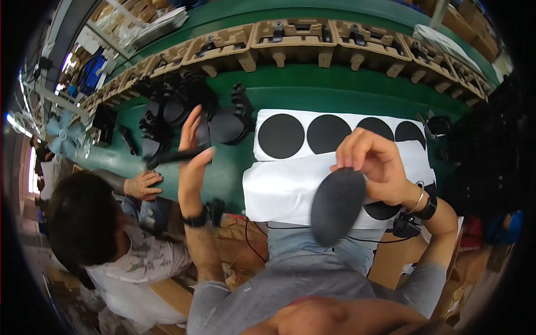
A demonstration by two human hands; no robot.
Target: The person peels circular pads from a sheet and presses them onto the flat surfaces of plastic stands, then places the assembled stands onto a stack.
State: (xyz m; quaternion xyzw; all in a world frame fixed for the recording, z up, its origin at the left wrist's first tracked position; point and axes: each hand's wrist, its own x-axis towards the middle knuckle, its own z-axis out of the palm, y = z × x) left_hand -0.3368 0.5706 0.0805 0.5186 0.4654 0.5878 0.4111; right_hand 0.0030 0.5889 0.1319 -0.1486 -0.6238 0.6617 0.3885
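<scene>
The held disc [338, 207] slants lengthwise toward lower left.

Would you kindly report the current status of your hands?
Right hand: holding black disc. Left hand: at black part, grip unclear. Disc partly hides white sheet.

Ahead of you, a curving row of brown moulded trays [293, 46] stood along the far side of the long green table [223, 187]. Behind them, a stack of thin white sheets [162, 28] lay toward your left. A dark-haired co-worker in a pale camouflage-patterned shirt [142, 254] was at your left, with a light-blue fan [61, 134] farther off. Crumpled brown paper [237, 237] lay below the table.
</scene>
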